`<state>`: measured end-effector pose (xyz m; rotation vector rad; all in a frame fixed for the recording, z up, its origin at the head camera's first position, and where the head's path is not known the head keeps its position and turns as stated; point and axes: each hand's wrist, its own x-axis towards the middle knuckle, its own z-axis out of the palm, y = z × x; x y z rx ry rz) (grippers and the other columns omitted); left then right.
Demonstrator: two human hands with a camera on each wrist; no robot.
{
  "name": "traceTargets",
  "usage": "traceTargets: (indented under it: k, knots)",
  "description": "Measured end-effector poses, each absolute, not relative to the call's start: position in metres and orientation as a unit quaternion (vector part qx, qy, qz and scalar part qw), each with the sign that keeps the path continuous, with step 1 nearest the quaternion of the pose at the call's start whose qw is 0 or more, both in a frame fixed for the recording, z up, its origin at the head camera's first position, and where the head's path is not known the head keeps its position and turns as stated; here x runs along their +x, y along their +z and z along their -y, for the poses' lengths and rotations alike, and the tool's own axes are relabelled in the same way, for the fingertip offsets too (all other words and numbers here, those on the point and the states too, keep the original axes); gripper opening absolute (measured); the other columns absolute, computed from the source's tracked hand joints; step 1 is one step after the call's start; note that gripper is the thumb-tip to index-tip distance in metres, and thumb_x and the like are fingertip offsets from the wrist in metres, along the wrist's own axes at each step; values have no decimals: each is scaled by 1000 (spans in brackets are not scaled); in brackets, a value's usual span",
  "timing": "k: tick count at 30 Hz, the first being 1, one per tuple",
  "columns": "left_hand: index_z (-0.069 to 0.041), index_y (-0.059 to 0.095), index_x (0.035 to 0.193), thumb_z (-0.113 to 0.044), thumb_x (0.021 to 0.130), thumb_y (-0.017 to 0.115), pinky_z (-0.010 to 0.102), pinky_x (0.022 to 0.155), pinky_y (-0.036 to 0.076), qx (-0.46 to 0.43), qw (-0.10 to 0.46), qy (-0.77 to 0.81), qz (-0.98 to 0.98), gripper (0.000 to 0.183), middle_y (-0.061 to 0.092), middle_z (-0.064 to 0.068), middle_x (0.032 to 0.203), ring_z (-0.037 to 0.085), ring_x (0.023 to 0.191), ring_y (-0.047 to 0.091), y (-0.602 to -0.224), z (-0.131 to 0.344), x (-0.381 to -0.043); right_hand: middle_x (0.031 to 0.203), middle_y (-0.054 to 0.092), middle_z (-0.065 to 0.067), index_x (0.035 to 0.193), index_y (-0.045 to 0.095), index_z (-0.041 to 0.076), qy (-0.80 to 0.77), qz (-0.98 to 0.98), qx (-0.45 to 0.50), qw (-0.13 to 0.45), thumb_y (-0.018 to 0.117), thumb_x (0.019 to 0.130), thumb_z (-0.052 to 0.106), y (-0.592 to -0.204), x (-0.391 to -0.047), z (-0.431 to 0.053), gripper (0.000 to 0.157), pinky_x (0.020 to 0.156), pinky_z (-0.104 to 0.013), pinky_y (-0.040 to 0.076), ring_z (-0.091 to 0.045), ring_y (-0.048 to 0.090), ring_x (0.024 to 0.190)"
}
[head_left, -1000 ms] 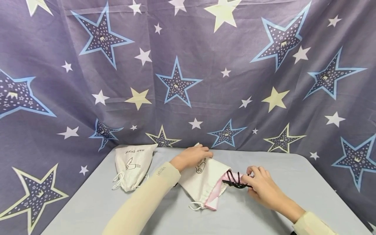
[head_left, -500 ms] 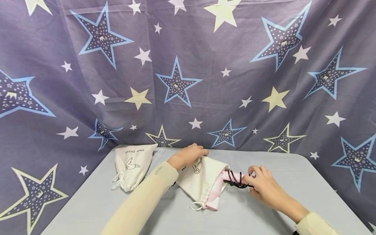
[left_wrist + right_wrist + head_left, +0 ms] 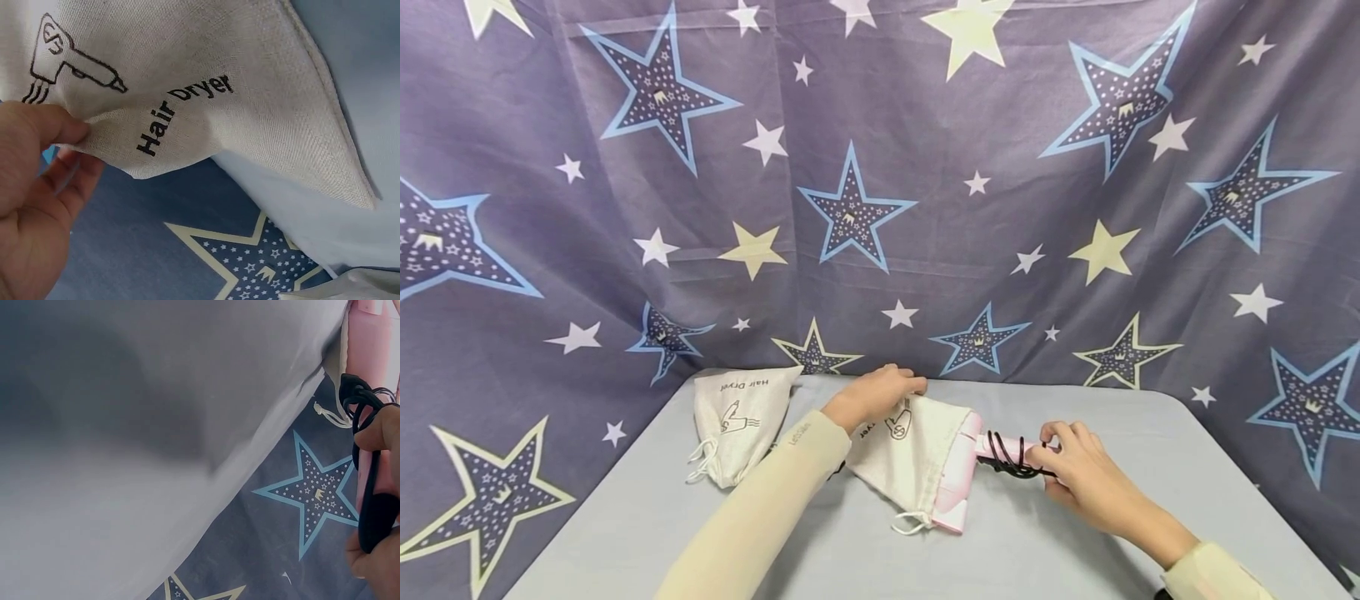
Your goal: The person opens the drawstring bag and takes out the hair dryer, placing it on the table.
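A purple-grey fabric curtain (image 3: 925, 283) printed with blue, yellow and white stars hung behind a pale grey-blue tabletop (image 3: 625, 517); a cream cloth drawstring pouch (image 3: 741, 429) marked "Hair Dryer" lay far left.

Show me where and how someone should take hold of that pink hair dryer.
Probably by the handle, from the person's right: it points that way, clear of the cream bag, while the barrel is partly inside. The right hand is at its outer end. Loops of black cord surround the handle, so I'd grip both together.
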<state>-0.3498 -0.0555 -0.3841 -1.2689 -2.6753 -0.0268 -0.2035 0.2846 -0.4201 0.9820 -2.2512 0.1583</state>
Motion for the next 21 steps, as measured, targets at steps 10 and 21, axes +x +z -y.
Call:
traceTargets:
  k: [10,21]
  knots:
    - [-25,61,115,-3,81,70,29,81,44,-538,109,-54,834,41,59,-8,114,14,101,52,-387,41,-340,108,54,-8,94,60,26,57,853,390,342,70,65,4,-416,-206,-286,37,72,-39,35,-21,42,86]
    - [-21,58,105,4,88,66,26,82,44,-560,127,-53,817,31,51,-3,98,16,90,51,-397,39,-341,108,54,-8,94,60,26,53,853,393,338,73,65,5,-417,-206,-286,38,72,-40,36,-21,43,87]
